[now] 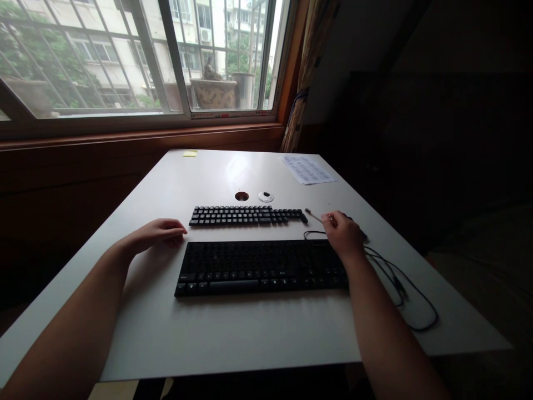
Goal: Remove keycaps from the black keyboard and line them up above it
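A black keyboard [250,261] lies on the white table. Its upper rows look bare of keycaps, while the lower rows, including the long space bar [234,286], are still capped. Behind it, loose black keycaps [233,215] stand in tight rows. My right hand [342,232], above the keyboard's right end, is closed around a slim brush-like stick [315,215] with a pale shaft and dark head. The head points left, close to the right end of the keycap rows. My left hand [162,232] rests on the table left of the keycaps, fingers loosely bent, nothing visible in them.
A black cable [416,329] loops along the table's right side. A dark object [363,235] is partly hidden behind my right hand. Further back are a round table hole [242,196], a white ring-shaped cover [265,196], printed paper [308,169] and a yellow note [190,153].
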Available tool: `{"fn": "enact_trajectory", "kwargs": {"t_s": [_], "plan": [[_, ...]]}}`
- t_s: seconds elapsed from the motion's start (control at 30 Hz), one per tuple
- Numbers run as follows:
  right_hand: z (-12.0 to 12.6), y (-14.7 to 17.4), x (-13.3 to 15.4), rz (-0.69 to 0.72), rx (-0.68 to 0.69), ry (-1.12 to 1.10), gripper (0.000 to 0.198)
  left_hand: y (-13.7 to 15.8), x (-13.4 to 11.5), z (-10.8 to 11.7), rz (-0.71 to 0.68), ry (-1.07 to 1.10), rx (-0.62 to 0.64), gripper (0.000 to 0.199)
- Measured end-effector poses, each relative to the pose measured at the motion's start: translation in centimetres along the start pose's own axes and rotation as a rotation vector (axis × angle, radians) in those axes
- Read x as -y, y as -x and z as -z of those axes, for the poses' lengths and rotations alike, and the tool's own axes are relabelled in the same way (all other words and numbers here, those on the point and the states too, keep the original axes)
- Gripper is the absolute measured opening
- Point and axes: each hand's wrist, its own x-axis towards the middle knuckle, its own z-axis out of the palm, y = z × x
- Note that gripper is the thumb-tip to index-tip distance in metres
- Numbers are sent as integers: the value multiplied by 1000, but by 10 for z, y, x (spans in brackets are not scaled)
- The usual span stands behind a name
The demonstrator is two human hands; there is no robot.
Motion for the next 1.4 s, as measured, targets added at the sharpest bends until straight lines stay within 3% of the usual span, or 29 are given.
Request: {"fn": "enact_trajectory", "kwargs": {"t_s": [0.1,0.2,0.43,0.7,1.4], "plan": [[-1,0,-2,-6,11,13,25,-6,7,2,-6,-10,-180,39],[-2,0,-3,-14,22,19,25,-12,11,-1,-39,-181,-297,35],[0,1,0,1,51,13,25,-20,10,-12,-224,-569,-423,28],[0,1,1,7,68,-9,26,-28,19,-11,-351,-752,-447,25],[0,1,2,2,105,-19,28,-28,15,-15,-368,-827,-436,23]]}}
